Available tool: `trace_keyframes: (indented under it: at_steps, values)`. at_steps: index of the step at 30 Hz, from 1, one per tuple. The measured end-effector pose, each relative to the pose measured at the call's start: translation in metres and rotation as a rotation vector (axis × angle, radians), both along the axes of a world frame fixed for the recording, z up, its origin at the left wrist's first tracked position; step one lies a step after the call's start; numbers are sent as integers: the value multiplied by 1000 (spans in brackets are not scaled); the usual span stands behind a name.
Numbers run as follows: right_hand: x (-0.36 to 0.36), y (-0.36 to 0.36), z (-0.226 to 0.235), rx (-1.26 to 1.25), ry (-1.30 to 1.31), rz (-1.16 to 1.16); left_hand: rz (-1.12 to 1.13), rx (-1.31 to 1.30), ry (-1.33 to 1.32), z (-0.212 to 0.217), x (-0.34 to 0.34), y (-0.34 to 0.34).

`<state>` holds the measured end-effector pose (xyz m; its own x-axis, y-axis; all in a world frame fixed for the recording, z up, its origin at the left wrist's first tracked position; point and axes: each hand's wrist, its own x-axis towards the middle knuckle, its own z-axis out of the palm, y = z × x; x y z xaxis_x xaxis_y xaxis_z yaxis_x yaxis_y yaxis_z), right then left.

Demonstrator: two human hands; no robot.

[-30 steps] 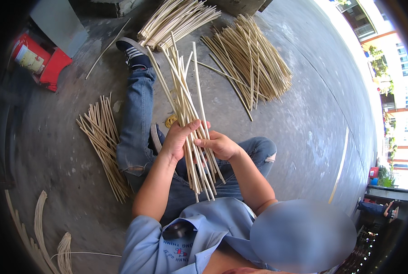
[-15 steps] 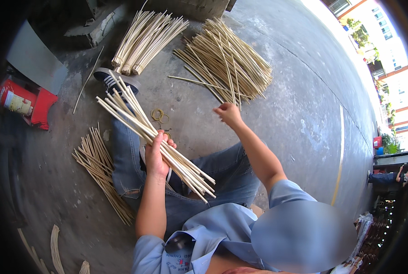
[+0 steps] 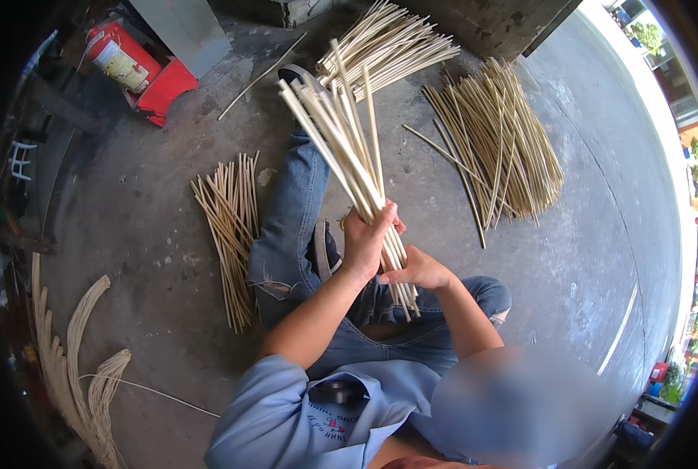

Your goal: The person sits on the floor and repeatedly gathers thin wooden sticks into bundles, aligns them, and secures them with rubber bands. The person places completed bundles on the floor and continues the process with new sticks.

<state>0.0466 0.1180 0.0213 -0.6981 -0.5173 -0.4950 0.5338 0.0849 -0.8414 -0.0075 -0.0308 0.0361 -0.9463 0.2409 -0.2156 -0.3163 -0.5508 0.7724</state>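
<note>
My left hand [image 3: 368,241] is wrapped around a bundle of thin pale sticks [image 3: 358,168], which looks like cane or peeled wood. The bundle slants up over my lap, and its far ends fan out. Lower down, my right hand [image 3: 421,270] closes on the same bundle near its bottom ends, with the thumb across the front. Part of the right hand's fingers is hidden behind the sticks. To the right on the floor lies a large pile of loose sticks [image 3: 505,144]. A smaller pile of sticks [image 3: 228,234] lies to the left of my leg.
Paler bundles of sticks [image 3: 396,48] lie beyond my foot. A single stick [image 3: 263,74] rests on the concrete floor. At the far left is a red fire extinguisher [image 3: 118,59] by a red stand [image 3: 165,90]. Long pale strands [image 3: 60,363] lie in bunches at lower left.
My right hand has come from beside the right-hand pile to the lower end of the held bundle. The bundle is now more upright. The whole view has turned.
</note>
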Motion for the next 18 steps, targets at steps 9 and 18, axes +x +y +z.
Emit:
trace_keyframes:
  at_steps: [9,18]
  values:
    - [-49,178,-54,1460,342,-905,156,8,179,20,-5,-35]
    - [-88,208,-81,1773,242,-684,182,-1,32,4,17,-43]
